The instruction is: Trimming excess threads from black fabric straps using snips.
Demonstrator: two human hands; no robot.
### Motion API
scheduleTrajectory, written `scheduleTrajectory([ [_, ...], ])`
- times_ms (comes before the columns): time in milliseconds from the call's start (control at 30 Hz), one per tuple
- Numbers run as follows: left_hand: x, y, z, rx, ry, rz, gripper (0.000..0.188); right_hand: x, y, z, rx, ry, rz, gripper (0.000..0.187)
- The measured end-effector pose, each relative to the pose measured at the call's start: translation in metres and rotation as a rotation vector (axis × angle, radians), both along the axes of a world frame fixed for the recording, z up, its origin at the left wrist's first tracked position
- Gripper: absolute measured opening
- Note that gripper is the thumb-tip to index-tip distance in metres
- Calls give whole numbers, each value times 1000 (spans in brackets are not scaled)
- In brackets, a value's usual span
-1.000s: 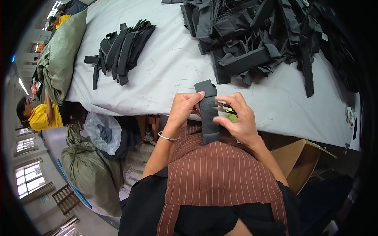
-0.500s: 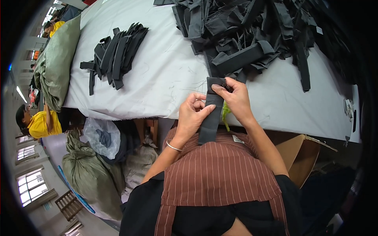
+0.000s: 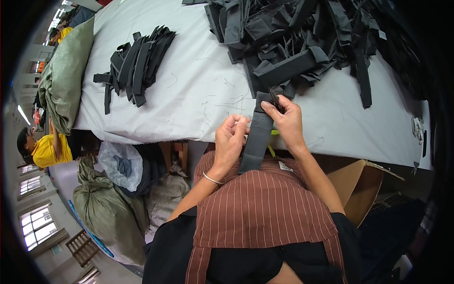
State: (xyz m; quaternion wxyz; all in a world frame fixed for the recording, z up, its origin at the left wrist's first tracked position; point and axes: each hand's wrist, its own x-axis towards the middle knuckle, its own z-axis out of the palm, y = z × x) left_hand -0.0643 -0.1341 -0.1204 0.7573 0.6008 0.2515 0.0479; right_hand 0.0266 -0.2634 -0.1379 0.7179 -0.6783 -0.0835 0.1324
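A dark grey fabric strip [image 3: 257, 135] hangs lengthwise in front of me, its lower end reaching my striped apron. My right hand [image 3: 288, 120] pinches its upper part between thumb and fingers. The same hand also holds a small black tool [image 3: 275, 100] that looks like thread snips, mostly covered by the fingers. Close to the strip's left edge is my left hand [image 3: 231, 139], thumb and fingertips pressed together; anything between them is too small to make out. A yellow-green ribbon [image 3: 272, 144] shows behind the strip, below my right hand.
A large heap of dark fabric strips [image 3: 293, 42] covers the far right of the white-covered table [image 3: 189, 104]. A smaller stack of strips [image 3: 137, 68] lies at left. Filled sacks [image 3: 106, 208] stand left, a cardboard box [image 3: 354, 189] right. A person in yellow [image 3: 49, 149] is at far left.
My left thumb and fingers have come off the strip's face and moved slightly left. The strip has tilted and shifted a little right with my right hand.
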Motion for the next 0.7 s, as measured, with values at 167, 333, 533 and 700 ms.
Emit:
scheduleTrajectory([
  [167, 2, -9, -2, 343, -72, -107, 14, -4, 4, 9, 78, 16, -30, 19],
  [333, 3, -11, 0, 500, -110, -57, 13, -6, -1, 7, 9, 18, 6, 18],
  [533, -4, -12, -10, 389, -111, 28, 16, -8, -1, 13, -36, 24, 9, 15],
  [700, -8, -15, -10, 159, -125, 52, 15, -12, -3, 3, -182, -94, -21, 14],
])
